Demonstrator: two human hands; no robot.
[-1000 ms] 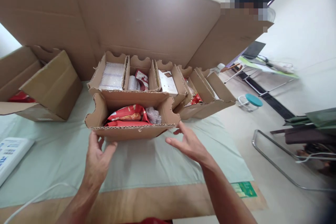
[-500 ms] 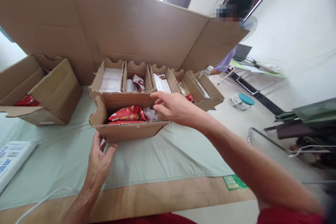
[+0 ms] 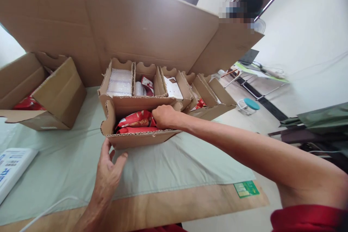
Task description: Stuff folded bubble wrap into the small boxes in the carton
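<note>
Right hand [image 3: 166, 116] inside front carton [image 3: 141, 140]
Red packet [image 3: 136, 119] inside the carton; right grip curled, can't tell whether around anything. Left hand [image 3: 110, 166] loosely spread at the carton's near-left corner.

You worked in a makeshift indoor workroom, whether home or office unclear: open brown cardboard boxes [image 3: 144, 140] stood on a wooden table [image 3: 152, 207] spread with pale green cloth [image 3: 152, 172]; beyond were a teal-topped round stool [image 3: 251, 104], a thin-legged lime-green table [image 3: 246, 67] and white walls [image 3: 320, 40].
</note>
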